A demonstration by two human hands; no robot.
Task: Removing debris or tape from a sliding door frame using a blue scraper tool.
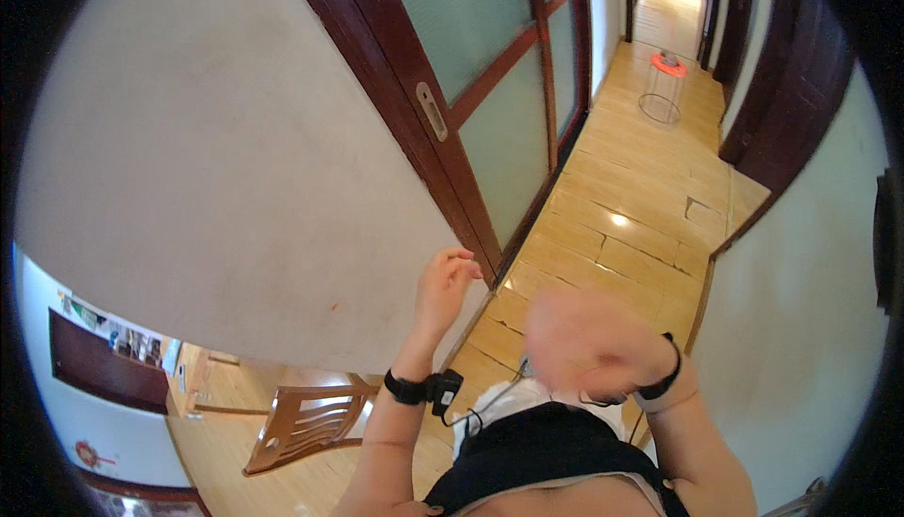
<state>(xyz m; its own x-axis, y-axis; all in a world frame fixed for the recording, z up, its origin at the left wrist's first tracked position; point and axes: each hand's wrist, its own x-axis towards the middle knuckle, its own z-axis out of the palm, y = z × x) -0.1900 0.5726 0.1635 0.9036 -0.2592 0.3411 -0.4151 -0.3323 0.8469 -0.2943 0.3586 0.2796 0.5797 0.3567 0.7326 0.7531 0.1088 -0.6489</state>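
The person stood in a narrow hallway with a glossy wooden floor, looking down along their own body. The left hand was raised beside the dark wooden frame of the sliding door. Its fingers were curled loosely inward, the tips close to the frame's lower part; whether they touched the wood could not be told, and the hand's grip held nothing. A black wristband circled the left wrist, with a small black device hanging just beside it and a thin cord trailing down from that.

The right hand was lifted in front of the torso, to the right of the door, and was too blurred to show its grip; whether the fingers were spread or pressed together could not be told. It seemed to hold nothing. A dark band sat on that wrist.

The door had frosted greenish glass panels and a recessed metal pull set in its frame. Left of the door ran a plain cream wall. Past the wall's lower edge, well away from the door, stood a wooden chair. Far down the hallway beyond the door was a small round stool with an orange top on wire legs.
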